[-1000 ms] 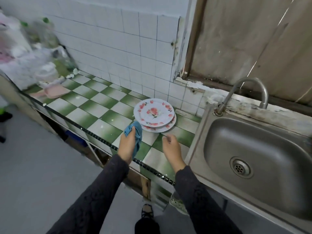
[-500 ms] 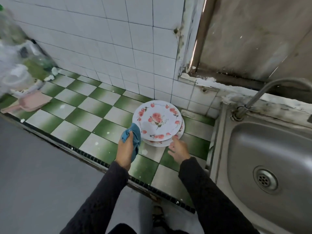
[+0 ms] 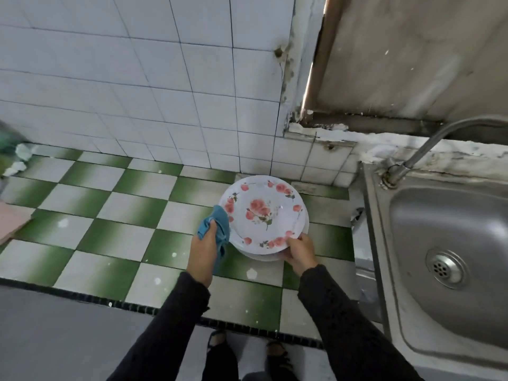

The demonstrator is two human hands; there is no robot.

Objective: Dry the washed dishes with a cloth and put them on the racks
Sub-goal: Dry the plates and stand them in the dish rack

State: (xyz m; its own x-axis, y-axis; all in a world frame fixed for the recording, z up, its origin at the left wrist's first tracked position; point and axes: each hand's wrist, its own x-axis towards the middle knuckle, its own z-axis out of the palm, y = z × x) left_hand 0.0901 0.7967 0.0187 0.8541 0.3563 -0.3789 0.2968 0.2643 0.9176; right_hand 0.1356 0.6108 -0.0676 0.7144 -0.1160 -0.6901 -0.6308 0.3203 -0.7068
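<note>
Head view, looking down on a counter (image 3: 115, 237) tiled in green and white checks. A stack of plates (image 3: 265, 256), white with pink flowers, stands near the counter's right end, close to the white-tiled wall (image 3: 137, 92) and just left of the steel sink (image 3: 453, 232). The top plate (image 3: 262, 213) faces up and sits off-centre, so that the rim of a plate beneath shows along its near and right sides. Whether it is lifted clear of the stack cannot be told. The right hand (image 3: 301, 253) grips the near rim of the top plate, thumb on the upper face, the other fingers hidden beneath. The left hand (image 3: 203, 251) is closed round a bunched blue cloth (image 3: 218, 224), its fingers (image 3: 212, 223) curled into the fabric. The cloth touches the plate's left rim. A curved tap (image 3: 428, 144) rises behind the sink, above the drain (image 3: 444, 268). A pink object (image 3: 11, 221) lies at the counter's left edge, cut off by the frame.
</note>
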